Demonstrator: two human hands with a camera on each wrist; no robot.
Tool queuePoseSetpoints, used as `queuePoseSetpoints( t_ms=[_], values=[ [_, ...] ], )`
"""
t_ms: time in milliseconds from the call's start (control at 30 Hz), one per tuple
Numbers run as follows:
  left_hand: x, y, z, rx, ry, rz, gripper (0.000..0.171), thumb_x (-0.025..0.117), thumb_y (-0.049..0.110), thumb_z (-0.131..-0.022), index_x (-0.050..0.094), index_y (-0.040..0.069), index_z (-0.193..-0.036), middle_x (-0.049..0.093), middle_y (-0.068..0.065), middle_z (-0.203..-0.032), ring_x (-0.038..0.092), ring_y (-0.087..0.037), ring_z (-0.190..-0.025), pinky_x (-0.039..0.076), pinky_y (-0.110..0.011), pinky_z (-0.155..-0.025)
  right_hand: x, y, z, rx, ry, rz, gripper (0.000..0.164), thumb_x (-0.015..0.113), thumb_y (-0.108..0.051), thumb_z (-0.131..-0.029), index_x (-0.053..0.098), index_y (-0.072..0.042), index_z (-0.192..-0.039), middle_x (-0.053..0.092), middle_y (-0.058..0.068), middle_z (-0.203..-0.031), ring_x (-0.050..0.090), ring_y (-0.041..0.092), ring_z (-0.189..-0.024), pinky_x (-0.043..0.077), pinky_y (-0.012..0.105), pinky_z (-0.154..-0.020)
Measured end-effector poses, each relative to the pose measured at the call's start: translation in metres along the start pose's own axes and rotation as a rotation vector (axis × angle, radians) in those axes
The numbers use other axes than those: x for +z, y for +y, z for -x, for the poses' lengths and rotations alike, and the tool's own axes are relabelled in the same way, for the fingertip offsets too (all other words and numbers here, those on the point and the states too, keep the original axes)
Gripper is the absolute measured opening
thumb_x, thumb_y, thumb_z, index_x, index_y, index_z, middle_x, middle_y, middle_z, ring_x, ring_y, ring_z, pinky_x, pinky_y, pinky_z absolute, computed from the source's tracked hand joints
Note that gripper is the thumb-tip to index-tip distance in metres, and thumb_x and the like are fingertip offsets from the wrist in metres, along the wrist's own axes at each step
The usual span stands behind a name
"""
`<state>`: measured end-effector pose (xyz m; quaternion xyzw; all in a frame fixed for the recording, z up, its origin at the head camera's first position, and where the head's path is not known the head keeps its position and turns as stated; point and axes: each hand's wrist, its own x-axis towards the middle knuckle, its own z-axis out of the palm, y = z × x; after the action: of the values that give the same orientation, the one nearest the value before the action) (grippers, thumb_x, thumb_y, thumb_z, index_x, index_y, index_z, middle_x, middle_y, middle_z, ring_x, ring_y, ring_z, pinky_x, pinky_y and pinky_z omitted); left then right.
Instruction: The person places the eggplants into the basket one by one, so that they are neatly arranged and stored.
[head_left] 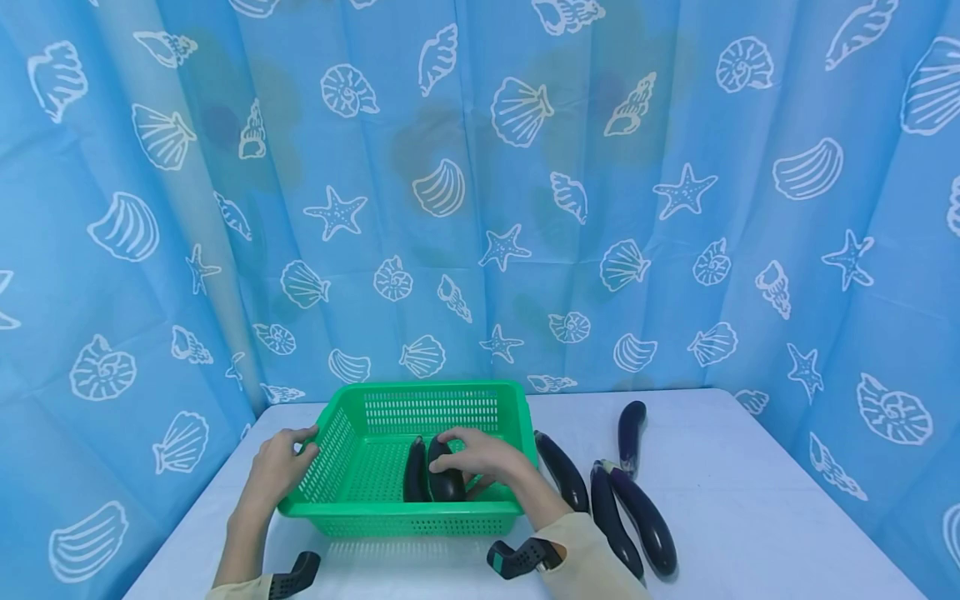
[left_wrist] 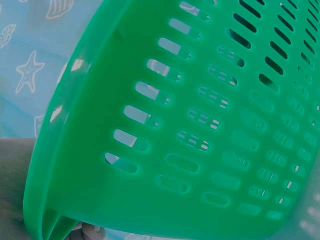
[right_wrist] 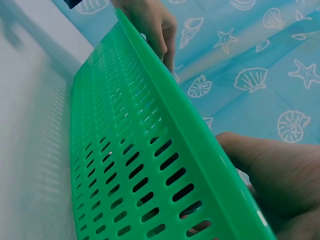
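A green plastic basket (head_left: 420, 507) with slotted walls stands on the table. Inside it, a dark purple eggplant (head_left: 416, 471) lies beside a second eggplant (head_left: 447, 482). My right hand (head_left: 480, 457) reaches over the basket's right part and grips this second eggplant between thumb and fingers. At the left rim, my left hand (head_left: 281, 462) holds the basket's edge. In the left wrist view the basket wall (left_wrist: 165, 120) covers most of that hand. From the right wrist, the right hand (right_wrist: 280, 185) shows partly behind the basket's rim, its fingertips hidden.
Right of the basket, several more eggplants lie on the white tabletop (head_left: 750, 500): one eggplant (head_left: 561, 469) close along the basket's wall, another eggplant (head_left: 632, 429) farther back. A blue curtain (head_left: 480, 208) with white shell prints hangs behind the table.
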<state>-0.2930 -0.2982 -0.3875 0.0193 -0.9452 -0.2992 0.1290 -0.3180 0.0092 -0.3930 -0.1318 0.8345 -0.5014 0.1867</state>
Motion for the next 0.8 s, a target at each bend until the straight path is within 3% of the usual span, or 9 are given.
queuePoseSetpoints(
  t_ms=[533,800],
  values=[
    [-0.0008,0.0002,-0.0004,0.006,-0.005,-0.006,0.044,0.051,0.01,-0.093,0.054,-0.01,-0.132,0.055,-0.036,-0.129,0.042,-0.019,-0.06,0.038,-0.031,-0.056,0.003,0.0003,-0.0015,0.029,0.009,0.01,0.059,0.073,-0.03,-0.085,0.052,-0.014,-0.139,0.059,0.012,-0.112,0.058,0.03,-0.084,0.057,0.047,-0.068],
    [-0.0007,0.001,0.0,0.001,-0.007,-0.005,0.044,0.052,0.009,-0.092,0.053,-0.01,-0.133,0.056,-0.036,-0.128,0.044,-0.019,-0.061,0.039,-0.03,-0.057,0.0017,0.001,-0.0001,0.048,0.001,-0.005,0.063,0.073,-0.032,-0.085,0.05,-0.013,-0.141,0.061,0.013,-0.102,0.061,0.029,-0.08,0.058,0.045,-0.067]
  ],
)
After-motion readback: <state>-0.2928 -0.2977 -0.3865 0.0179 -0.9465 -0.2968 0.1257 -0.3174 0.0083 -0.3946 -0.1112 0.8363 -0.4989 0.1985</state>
